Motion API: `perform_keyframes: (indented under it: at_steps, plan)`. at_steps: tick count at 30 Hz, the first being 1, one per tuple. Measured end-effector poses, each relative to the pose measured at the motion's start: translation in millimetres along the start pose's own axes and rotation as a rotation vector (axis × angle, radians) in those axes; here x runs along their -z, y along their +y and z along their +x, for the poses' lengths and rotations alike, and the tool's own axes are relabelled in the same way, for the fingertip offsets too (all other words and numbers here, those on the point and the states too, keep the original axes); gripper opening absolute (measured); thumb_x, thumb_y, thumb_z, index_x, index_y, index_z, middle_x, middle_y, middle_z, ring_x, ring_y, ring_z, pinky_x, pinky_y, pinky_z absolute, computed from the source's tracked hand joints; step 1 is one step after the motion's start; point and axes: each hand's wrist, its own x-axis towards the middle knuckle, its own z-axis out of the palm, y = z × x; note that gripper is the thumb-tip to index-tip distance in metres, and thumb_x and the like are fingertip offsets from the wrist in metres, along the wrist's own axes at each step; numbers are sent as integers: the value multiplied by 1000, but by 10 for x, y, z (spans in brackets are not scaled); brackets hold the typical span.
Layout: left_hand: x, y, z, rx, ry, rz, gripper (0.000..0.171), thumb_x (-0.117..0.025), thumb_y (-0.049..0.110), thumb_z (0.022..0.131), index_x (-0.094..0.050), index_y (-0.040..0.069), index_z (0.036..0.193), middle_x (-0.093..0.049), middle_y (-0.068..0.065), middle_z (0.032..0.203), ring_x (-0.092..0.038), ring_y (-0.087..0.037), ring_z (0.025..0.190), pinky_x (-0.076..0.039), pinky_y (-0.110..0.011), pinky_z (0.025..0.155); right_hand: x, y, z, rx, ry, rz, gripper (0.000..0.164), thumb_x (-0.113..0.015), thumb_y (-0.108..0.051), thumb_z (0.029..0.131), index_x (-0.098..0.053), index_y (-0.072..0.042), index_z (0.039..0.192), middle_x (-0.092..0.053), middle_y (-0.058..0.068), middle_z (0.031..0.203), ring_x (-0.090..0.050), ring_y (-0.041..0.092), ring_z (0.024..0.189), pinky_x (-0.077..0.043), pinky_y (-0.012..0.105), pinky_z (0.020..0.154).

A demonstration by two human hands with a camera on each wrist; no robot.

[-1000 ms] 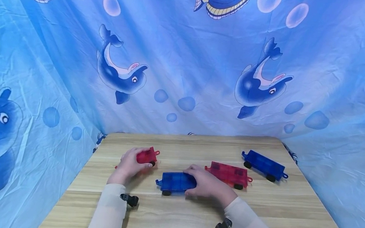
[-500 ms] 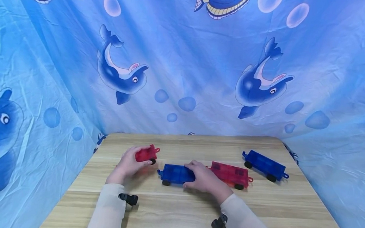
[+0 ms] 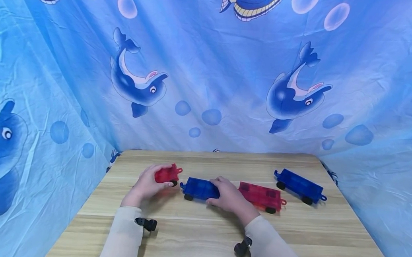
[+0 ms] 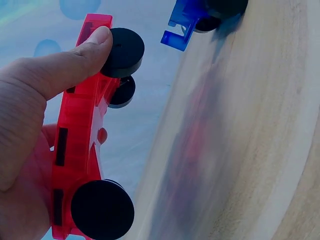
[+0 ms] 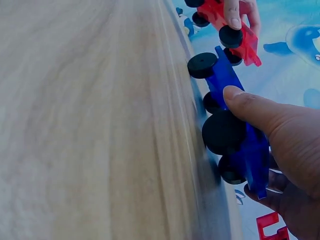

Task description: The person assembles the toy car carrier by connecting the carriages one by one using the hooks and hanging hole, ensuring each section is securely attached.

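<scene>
No text, label, brand, number or sign can be read in any view — head, left wrist or right wrist.

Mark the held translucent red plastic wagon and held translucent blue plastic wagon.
Held translucent red plastic wagon (image 4: 76, 142): left wrist view, body between wheels.
Held translucent blue plastic wagon (image 3: 200, 187): head view, flat top deck.

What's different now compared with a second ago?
The right hand has moved the blue wagon it holds away from the person, bringing its hook closer to the red wagon in the left hand; the two look apart. Nothing was newly taken or let go. The left hand and its red wagon have barely shifted. The other red wagon and the far blue wagon stayed put.
</scene>
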Motion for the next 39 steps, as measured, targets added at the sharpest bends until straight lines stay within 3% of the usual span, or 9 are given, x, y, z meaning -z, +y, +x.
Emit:
perform_keyframes:
  at_steps: [8, 25, 39]
  plan:
    - [-25, -1, 3, -37, 10, 70, 71, -93, 27, 82, -61, 31, 146, -58, -6, 143, -50, -41, 130, -55, -60, 96, -20, 6, 18, -27, 21, -32, 85, -82, -55, 87, -53, -11, 154, -59, 7, 139, -57, 27, 129, -50, 46, 108]
    - [-182, -43, 16, -3, -52, 101, 70, -94, 25, 81, -63, 33, 144, -57, -3, 146, -51, -37, 133, -52, -61, 101, -37, -4, 21, -25, 58, -39, 83, -84, -53, 86, -56, -11, 152, -60, 7, 136, -59, 27, 126, -52, 48, 106]
    - [-236, -90, 28, -36, -62, 161, 70, -94, 27, 80, -63, 34, 143, -59, -1, 144, -53, -35, 131, -50, -61, 102, -18, -18, 12, -38, 57, -32, 84, -84, -53, 86, -55, -11, 152, -60, 6, 137, -58, 27, 127, -51, 47, 106]
